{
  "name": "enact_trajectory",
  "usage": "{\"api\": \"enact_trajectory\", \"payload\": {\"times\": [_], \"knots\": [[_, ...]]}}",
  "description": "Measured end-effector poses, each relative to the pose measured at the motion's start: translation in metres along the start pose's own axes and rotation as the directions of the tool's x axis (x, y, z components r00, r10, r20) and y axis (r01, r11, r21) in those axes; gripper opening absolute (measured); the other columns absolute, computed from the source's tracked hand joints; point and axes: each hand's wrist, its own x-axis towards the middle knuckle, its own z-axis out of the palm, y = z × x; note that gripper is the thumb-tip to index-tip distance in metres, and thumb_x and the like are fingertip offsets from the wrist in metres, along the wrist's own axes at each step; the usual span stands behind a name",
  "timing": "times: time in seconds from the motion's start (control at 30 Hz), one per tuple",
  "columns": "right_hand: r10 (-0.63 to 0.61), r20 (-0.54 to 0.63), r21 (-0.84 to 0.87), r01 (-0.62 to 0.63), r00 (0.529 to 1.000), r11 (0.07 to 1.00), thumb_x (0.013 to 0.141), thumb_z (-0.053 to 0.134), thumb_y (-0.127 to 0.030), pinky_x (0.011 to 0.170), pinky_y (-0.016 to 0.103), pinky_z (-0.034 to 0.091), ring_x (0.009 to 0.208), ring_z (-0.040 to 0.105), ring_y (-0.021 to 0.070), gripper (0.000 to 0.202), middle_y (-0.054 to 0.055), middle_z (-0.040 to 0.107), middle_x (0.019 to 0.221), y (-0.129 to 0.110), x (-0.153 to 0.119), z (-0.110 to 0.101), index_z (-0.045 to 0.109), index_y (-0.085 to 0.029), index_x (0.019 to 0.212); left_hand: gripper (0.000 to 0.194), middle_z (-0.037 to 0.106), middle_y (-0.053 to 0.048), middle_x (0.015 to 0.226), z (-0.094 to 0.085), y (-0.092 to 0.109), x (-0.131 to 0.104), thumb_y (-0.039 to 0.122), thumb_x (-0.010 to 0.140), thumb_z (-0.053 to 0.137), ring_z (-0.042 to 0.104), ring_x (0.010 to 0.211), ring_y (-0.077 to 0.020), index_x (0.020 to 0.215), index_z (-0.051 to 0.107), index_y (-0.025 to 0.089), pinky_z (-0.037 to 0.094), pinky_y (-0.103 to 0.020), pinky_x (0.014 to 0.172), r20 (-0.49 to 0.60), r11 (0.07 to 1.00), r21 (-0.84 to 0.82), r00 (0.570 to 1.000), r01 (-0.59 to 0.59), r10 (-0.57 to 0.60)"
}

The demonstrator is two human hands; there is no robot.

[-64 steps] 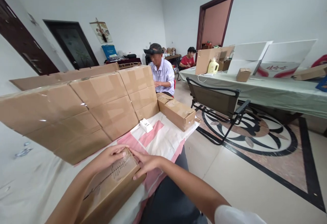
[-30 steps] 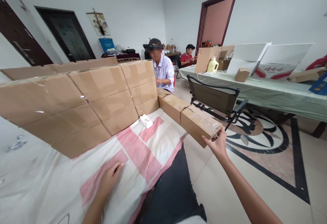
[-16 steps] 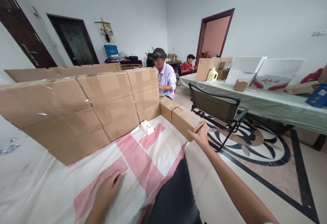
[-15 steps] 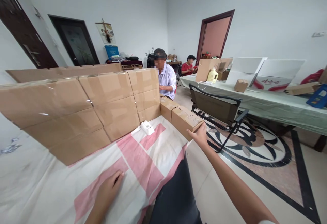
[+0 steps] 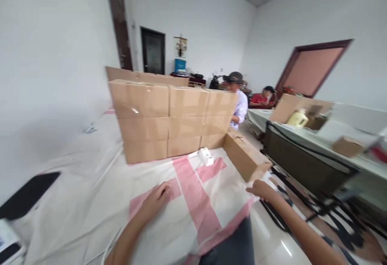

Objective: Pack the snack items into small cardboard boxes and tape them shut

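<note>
"Step?"
"Placing, I judge: the long brown cardboard box (image 5: 245,163) is right of the taped brown carton wall (image 5: 184,124)."
"Fingers?"
"Left hand (image 5: 157,197), together; right hand (image 5: 262,190), I can't tell. Next calls for easing off."

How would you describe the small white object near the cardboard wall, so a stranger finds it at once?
Find the tall cardboard wall on the pink and white cloth. At its foot, near its right end, left of the low cardboard box, sits the small white object. Its white, compact body sets it apart from these brown neighbours.
</note>
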Motion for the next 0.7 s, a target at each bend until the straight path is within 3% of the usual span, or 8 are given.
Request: {"api": "enact_trajectory", "payload": {"times": [0.1,0.17,0.3,0.37,0.43,0.57,0.63,0.7], "knots": [[-0.126,0.197,-0.106,0.148,0.972,0.983,0.066,0.076,-0.039,0.063,0.035,0.042,0.063,0.064,0.0252,0.029,0.005,0.059,0.058,-0.048,-0.004,0.022,0.056,-0.02,0.055,0.026,0.062,0.0,0.076,-0.035,-0.002,0.021,0.048,0.087,0.053,0.059,0.074,-0.02,0.085,0.06,0.023,0.05,-0.031,0.075,-0.172,0.995,-0.085,0.985,-0.049,0.034],[-0.226,0.369,-0.173,0.306,0.902,0.936,0.075,0.068,-0.034,0.063,0.031,0.037,0.065,0.062,0.0211,0.032,0.004,0.059,0.061,-0.094,-0.005,0.043,0.048,-0.02,0.055,0.023,0.056,0.002,0.07,-0.066,-0.011,0.041,0.045,0.087,0.054,0.056,0.069,-0.0171,0.084,0.058,0.022,0.047,-0.028,0.07,-0.339,0.989,-0.132,0.941,-0.067,0.019],[-0.419,0.633,-0.134,0.625,0.651,0.769,0.086,0.054,-0.028,0.061,0.028,0.03,0.067,0.057,0.0161,0.028,0.002,0.062,0.07,-0.214,-0.019,0.081,0.041,-0.019,0.064,0.024,0.041,0.006,0.064,-0.133,-0.049,0.079,0.043,0.097,0.043,0.042,0.057,-0.0129,0.097,0.054,0.022,0.037,-0.025,0.06,-0.681,0.973,-0.229,0.719,-0.03,-0.138],[-0.533,0.679,-0.073,0.769,0.505,0.635,0.088,0.053,-0.027,0.062,0.027,0.03,0.07,0.058,0.0162,0.024,0.002,0.065,0.074,-0.278,-0.03,0.101,0.045,-0.019,0.067,0.027,0.043,0.006,0.066,-0.157,-0.073,0.094,0.042,0.101,0.04,0.043,0.056,-0.0128,0.104,0.055,0.02,0.039,-0.026,0.061,-0.76,0.961,-0.276,0.608,0.016,-0.229],[-0.605,0.716,-0.019,0.875,0.349,0.483,0.089,0.054,-0.029,0.064,0.027,0.03,0.075,0.061,0.0173,0.021,0.004,0.069,0.081,-0.336,-0.04,0.124,0.052,-0.019,0.071,0.032,0.053,0.003,0.072,-0.173,-0.095,0.104,0.045,0.103,0.044,0.05,0.061,-0.0138,0.108,0.058,0.017,0.045,-0.03,0.067,-0.783,0.952,-0.303,0.557,0.05,-0.278],[-0.639,0.769,0.099,0.984,0.018,0.146,0.095,0.051,-0.033,0.067,0.029,0.037,0.08,0.066,0.0195,0.022,0.005,0.073,0.09,-0.424,-0.059,0.168,0.063,-0.019,0.082,0.031,0.072,-0.006,0.096,-0.178,-0.122,0.117,0.045,0.099,0.054,0.067,0.091,-0.021,0.106,0.068,0.018,0.051,-0.039,0.089,-0.722,0.956,-0.288,0.642,0.06,-0.258],[-0.608,0.791,0.11,0.994,-0.07,0.029,0.097,0.05,-0.034,0.069,0.032,0.042,0.082,0.068,0.0219,0.024,0.007,0.074,0.093,-0.459,-0.064,0.18,0.068,-0.019,0.09,0.029,0.076,-0.007,0.104,-0.175,-0.128,0.12,0.041,0.099,0.052,0.068,0.101,-0.0232,0.106,0.072,0.021,0.051,-0.037,0.094,-0.672,0.958,-0.281,0.702,0.052,-0.235],[-0.565,0.82,0.082,0.996,-0.093,-0.045,0.097,0.052,-0.032,0.072,0.036,0.047,0.086,0.069,0.0256,0.024,0.01,0.074,0.096,-0.493,-0.063,0.184,0.071,-0.018,0.099,0.03,0.077,-0.007,0.107,-0.171,-0.129,0.122,0.039,0.1,0.049,0.069,0.105,-0.0237,0.109,0.073,0.024,0.051,-0.035,0.094,-0.637,0.956,-0.288,0.733,0.061,-0.239]]}}
